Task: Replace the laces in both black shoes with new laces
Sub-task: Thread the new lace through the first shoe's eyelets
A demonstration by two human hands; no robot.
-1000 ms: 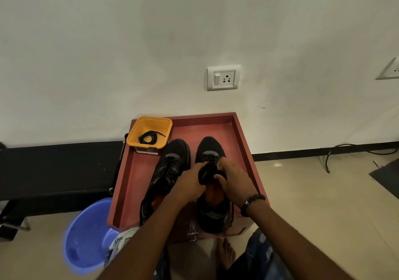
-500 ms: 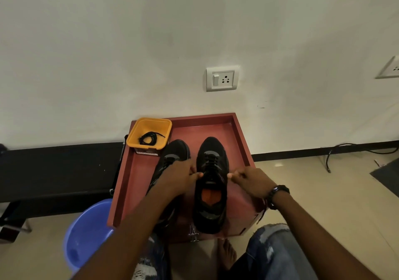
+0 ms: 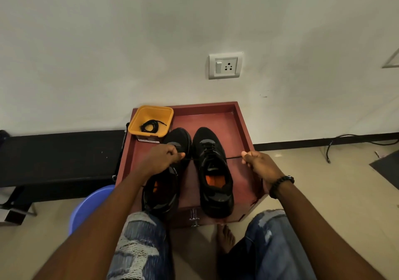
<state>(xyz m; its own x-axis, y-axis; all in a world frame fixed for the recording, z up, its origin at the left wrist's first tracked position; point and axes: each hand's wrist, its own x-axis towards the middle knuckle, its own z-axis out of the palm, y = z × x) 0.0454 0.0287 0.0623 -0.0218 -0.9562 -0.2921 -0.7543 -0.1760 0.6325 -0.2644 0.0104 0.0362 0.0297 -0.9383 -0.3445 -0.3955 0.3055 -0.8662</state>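
Two black shoes with orange insoles stand side by side on a red-brown tray (image 3: 241, 128). The right shoe (image 3: 212, 171) has a black lace (image 3: 233, 157) running through its eyelets, stretched taut out to both sides. My left hand (image 3: 160, 159) pinches the left end of that lace above the left shoe (image 3: 164, 184), partly hiding that shoe. My right hand (image 3: 258, 164) pinches the right end over the tray's right side. A coiled black lace (image 3: 151, 126) lies in a yellow tub (image 3: 138, 119) at the tray's back left.
The tray sits on a low cabinet against a white wall with a socket (image 3: 225, 65). A blue basin (image 3: 90, 206) stands on the floor at left, beside a black bench (image 3: 58, 154). A cable (image 3: 356, 141) trails along the floor at right. My knees and bare foot are below.
Both hands have moved apart from the right shoe's tongue, drawing the lace ends outward until the lace runs taut across the shoe.
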